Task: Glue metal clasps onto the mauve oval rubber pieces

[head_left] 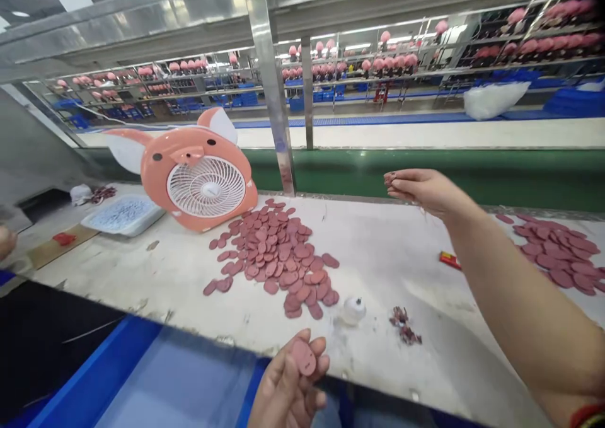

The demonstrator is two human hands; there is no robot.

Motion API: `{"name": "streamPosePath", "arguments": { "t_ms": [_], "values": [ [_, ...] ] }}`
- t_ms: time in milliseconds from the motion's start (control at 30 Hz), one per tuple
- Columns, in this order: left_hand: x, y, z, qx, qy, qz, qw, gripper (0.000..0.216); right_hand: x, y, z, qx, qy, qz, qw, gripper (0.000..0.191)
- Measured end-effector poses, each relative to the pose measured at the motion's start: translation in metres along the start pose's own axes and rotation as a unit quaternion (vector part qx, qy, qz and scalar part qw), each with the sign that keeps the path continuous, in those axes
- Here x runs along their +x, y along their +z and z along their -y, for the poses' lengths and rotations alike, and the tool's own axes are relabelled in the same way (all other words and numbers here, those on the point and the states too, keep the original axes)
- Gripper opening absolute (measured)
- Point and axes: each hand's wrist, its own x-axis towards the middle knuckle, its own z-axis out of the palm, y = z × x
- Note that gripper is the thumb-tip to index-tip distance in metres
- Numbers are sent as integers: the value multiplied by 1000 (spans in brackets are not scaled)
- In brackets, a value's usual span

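Note:
In the lower middle, my left hand (283,390) is closed on an oval dusty-red disc (303,357) with small slits in its face, gripped between thumb and fingers near the table's front edge. My right hand (423,190) is raised over the back of the table, its fingertips pinched round a small dark-red bit (389,178) too tiny to make out fully. A big heap of similar oval discs (278,245) lies beyond my left hand. To the right of that heap are a small white bottle with a dark tip (353,311) and a little pile of dark-red scraps (405,326).
A pink pig-shaped fan (196,169) stands behind the heap, beside a white tray (137,226). A red-and-yellow packet (450,260) and more discs (560,251) lie rightward. Another person's hand (5,242) shows at the left edge. A metal post (271,87) rises behind.

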Motion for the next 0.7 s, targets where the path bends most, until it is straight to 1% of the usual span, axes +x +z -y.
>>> {"name": "streamPosePath", "arguments": {
  "t_ms": [67, 100, 167, 200, 233, 267, 300, 367, 467, 600, 700],
  "values": [
    [-13, 2, 6, 3, -7, 12, 1000, 34, -68, -2, 9, 57, -47, 0, 997, 22],
    [-19, 2, 9, 11, -11, 17, 1000, 34, -105, 0, 12, 77, -68, 0, 995, 22],
    [-28, -2, 12, 29, -26, 29, 999, 33, -179, 13, 16, 96, -82, 25, 992, 17],
    [-32, -4, 14, 38, -39, 37, 998, 32, -212, 22, 16, 95, -74, 47, 992, 12],
    [-35, -7, 15, 47, -52, 45, 996, 32, -241, 31, 15, 99, -68, 72, 990, 6],
    [-37, -10, 16, 57, -65, 56, 995, 32, -264, 40, 13, 111, -73, 105, 986, 6],
    [-38, -13, 17, 66, -76, 70, 992, 32, -282, 48, 11, 112, -84, 125, 982, 9],
    [-39, -18, 21, 77, -91, 106, 987, 33, -302, 58, 6, 115, -111, 151, 976, 20],
    [-40, -22, 27, 83, -93, 164, 979, 34, -307, 64, 1, 104, -132, 163, 972, 25],
    [-40, -23, 30, 99, -95, 182, 974, 34, -301, 66, 1, 72, -129, 183, 972, 22],
    [-41, -22, 28, 108, -106, 194, 969, 31, -299, 68, 2, 43, -140, 208, 967, 22]
  ]
}}
